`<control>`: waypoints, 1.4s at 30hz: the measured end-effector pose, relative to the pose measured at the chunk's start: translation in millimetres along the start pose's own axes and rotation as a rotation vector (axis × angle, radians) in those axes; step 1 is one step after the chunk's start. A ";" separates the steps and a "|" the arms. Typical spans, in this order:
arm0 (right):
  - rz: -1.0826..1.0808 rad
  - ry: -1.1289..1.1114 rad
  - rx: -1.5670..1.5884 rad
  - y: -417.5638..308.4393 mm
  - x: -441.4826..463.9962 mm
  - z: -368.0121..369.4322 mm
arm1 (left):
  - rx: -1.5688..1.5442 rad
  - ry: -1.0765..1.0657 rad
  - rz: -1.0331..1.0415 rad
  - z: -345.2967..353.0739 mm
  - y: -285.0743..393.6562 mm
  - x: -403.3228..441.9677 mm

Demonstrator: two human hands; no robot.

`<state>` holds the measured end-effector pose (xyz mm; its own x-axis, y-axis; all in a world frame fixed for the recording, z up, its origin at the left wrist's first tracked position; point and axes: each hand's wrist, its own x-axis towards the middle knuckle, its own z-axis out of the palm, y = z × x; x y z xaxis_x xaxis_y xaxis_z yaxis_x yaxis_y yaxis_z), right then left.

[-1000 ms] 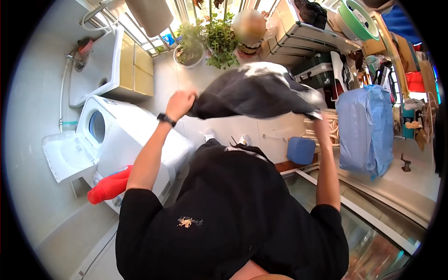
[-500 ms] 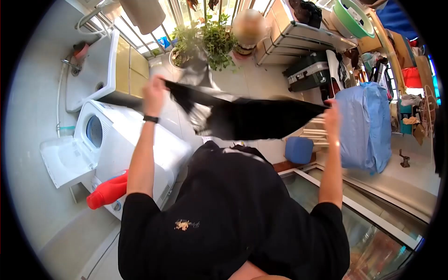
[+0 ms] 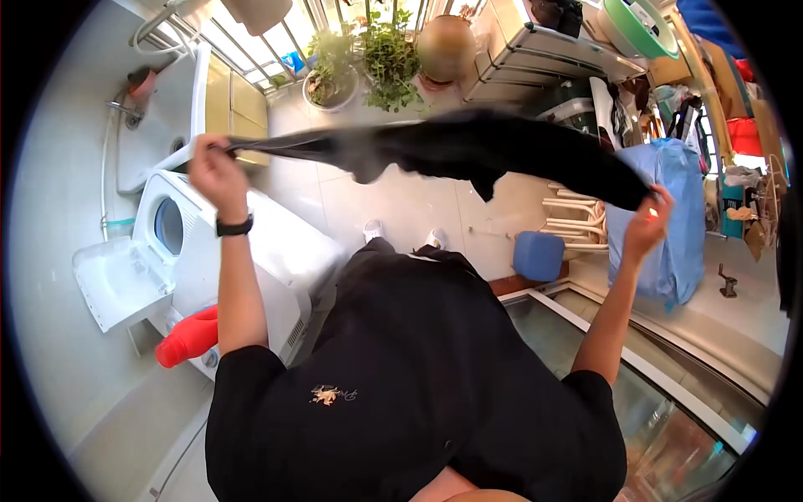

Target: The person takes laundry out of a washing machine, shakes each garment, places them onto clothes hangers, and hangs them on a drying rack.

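A black garment (image 3: 502, 149) is stretched in the air between my hands, blurred by motion, so its kind does not show. Its left end is gripped by my left hand (image 3: 219, 177), which has a dark band on the wrist and is above the washing machine (image 3: 280, 251). My right hand (image 3: 651, 222) pinches the other end, in front of the blue plastic-covered bundle (image 3: 657, 226). The cloth's middle hangs over the tiled floor, ahead of my white shoes (image 3: 374, 229).
On the left, the washing machine's lid (image 3: 125, 280) stands open beside a red bottle (image 3: 188, 336) and below a sink (image 3: 163, 125). Potted plants (image 3: 389, 67) line the window. At right are a metal rack (image 3: 560, 54), a blue container (image 3: 538, 255) and pale stools (image 3: 577, 219).
My hands have moved farther apart, the left one leftward and the right one rightward. The black garment has swung upward and away from me, stretched longer, uncovering my shoes and the floor.
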<state>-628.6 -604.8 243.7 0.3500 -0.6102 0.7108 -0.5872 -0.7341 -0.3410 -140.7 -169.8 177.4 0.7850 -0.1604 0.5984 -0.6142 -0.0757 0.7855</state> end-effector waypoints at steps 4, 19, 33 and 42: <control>-0.087 0.202 0.186 25.2 -33.7 43.4 | -0.039 -0.112 -0.017 20.7 -2.1 -36.7; -0.100 0.029 0.140 71.7 -66.5 67.9 | 0.532 -0.885 0.083 65.7 -89.4 -89.6; 0.096 -0.414 0.072 103.0 -116.3 110.5 | 0.192 -0.578 -0.430 51.6 -80.6 -77.1; 0.551 -0.864 0.414 94.7 -107.0 168.9 | 0.174 -0.723 -0.319 109.0 -99.7 -61.2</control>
<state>-598.3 -659.3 31.4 0.6022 -0.7686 -0.2160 -0.5863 -0.2421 -0.7731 -136.3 -259.7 45.3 0.7146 -0.6975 0.0529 -0.4200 -0.3674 0.8298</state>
